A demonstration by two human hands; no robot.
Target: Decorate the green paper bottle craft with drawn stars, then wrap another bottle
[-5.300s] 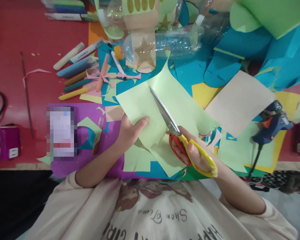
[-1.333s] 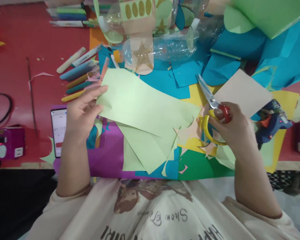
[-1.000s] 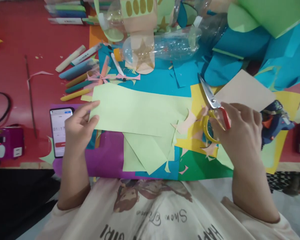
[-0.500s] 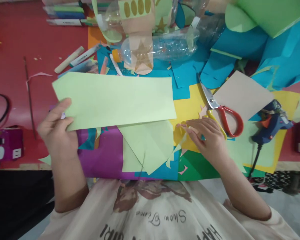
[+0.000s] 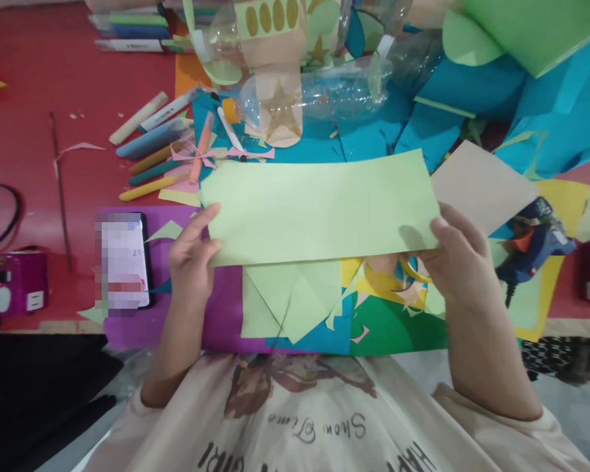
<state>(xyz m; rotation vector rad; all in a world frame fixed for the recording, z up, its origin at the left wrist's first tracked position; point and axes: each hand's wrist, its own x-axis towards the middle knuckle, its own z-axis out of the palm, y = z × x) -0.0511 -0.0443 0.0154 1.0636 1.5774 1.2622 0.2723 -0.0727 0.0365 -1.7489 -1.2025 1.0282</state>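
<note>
A long strip of light green paper [image 5: 319, 210] is stretched between my two hands above the table. My left hand [image 5: 191, 252] pinches its left end, thumb and fingers closed on the edge. At the other end my right hand [image 5: 459, 252] grips the lower right corner, its thumb on top and the other fingers behind. Below the strip lie more light green paper pieces [image 5: 292, 301]. The scissors show only a bit of yellow handle [image 5: 415, 269] beside my right hand; the strip and hand hide the rest.
A phone [image 5: 125, 262] lies at left on purple paper [image 5: 226, 314]. Markers [image 5: 152, 137] and paper scraps are scattered behind it. Clear plastic bottles [image 5: 324, 92] lie at the back. At right are a blue glue gun [image 5: 535, 236] and a beige paper sheet [image 5: 484, 187].
The green strip has shifted right with my left hand, uncovering the phone and several markers. My right hand has left the small scraps, moved right and taken the strip's right end.
</note>
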